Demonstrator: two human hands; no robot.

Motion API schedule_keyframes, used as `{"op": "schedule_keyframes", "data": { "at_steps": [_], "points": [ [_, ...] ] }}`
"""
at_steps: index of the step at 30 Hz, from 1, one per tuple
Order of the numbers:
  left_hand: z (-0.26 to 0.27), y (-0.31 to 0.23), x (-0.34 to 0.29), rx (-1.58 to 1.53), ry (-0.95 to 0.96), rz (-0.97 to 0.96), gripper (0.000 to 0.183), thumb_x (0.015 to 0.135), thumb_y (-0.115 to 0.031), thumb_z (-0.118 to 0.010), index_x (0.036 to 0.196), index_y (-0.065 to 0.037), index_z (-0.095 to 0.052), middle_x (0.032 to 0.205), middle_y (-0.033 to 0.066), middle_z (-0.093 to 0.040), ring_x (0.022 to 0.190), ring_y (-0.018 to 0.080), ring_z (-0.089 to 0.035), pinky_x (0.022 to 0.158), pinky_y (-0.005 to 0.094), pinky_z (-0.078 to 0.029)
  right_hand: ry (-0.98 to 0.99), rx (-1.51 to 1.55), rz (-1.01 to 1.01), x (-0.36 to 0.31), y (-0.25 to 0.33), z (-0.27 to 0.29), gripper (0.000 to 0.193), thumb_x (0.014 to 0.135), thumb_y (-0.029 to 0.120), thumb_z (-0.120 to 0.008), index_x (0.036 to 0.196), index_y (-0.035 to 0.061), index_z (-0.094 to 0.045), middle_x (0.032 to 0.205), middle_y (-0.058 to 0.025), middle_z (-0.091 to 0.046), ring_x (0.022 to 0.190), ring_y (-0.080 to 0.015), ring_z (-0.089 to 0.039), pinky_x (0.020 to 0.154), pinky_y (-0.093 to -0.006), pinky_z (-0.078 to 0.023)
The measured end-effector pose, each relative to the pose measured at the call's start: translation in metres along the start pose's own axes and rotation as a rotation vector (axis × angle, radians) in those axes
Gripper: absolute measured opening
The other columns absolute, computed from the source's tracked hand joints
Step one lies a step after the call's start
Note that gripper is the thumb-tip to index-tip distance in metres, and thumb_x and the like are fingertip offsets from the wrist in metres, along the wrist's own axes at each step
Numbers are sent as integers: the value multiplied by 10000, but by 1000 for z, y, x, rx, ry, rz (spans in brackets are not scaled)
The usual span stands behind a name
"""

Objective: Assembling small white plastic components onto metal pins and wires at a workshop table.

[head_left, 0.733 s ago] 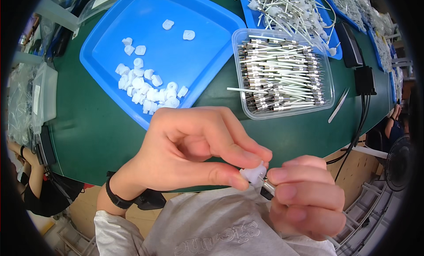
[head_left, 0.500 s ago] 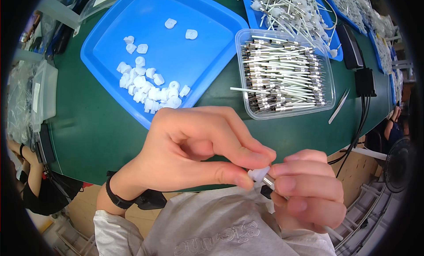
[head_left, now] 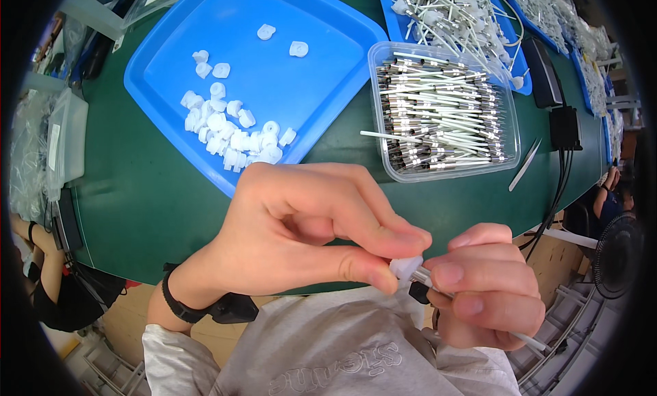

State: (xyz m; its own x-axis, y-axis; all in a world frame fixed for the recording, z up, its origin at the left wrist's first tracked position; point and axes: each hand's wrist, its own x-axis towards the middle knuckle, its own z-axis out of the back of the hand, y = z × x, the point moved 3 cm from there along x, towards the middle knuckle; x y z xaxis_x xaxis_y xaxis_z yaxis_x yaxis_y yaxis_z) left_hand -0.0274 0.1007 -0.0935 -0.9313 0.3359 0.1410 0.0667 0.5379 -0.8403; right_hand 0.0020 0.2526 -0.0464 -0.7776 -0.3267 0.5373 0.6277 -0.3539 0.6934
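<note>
In front of my shirt, my left hand (head_left: pixel 301 221) pinches a small white plastic cap (head_left: pixel 405 267) between thumb and fingers. My right hand (head_left: pixel 489 286) is closed round a thin white cable with a metal sleeve (head_left: pixel 422 278), whose end meets the cap. How deep the sleeve sits in the cap is hidden. The cable's pale tail (head_left: pixel 530 340) sticks out below my right hand. Beyond my left hand, a blue tray (head_left: pixel 171 44) holds a heap of similar white caps (head_left: pixel 233 137).
Right of the tray, a clear plastic box (head_left: pixel 452 172) is full of metal-sleeved white cables. Behind it, another blue tray (head_left: pixel 395 28) carries capped ones. Tweezers (head_left: pixel 525 165) lie on the green table (head_left: pixel 137 211) near a black box (head_left: pixel 566 128) with cables. Other people sit at both sides.
My right hand has shifted slightly right, and its fingers have changed position on the cable. More of the metal sleeve and the cable's tail now show. My left hand keeps its pinch.
</note>
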Motion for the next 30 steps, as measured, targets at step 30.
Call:
{"op": "schedule_keyframes", "data": {
  "at_steps": [30],
  "points": [
    [-4,-6,0,-128,-102,245,316,606,52,-686,900,99,-581,770,178,-595,676,234,-607,578,312,-523,-270,709,-241,-2,-40,-9,262,700,-86,-607,897,-32,-443,788,-201,-553,673,-213,-579,579,-281,-490]
  ]
}}
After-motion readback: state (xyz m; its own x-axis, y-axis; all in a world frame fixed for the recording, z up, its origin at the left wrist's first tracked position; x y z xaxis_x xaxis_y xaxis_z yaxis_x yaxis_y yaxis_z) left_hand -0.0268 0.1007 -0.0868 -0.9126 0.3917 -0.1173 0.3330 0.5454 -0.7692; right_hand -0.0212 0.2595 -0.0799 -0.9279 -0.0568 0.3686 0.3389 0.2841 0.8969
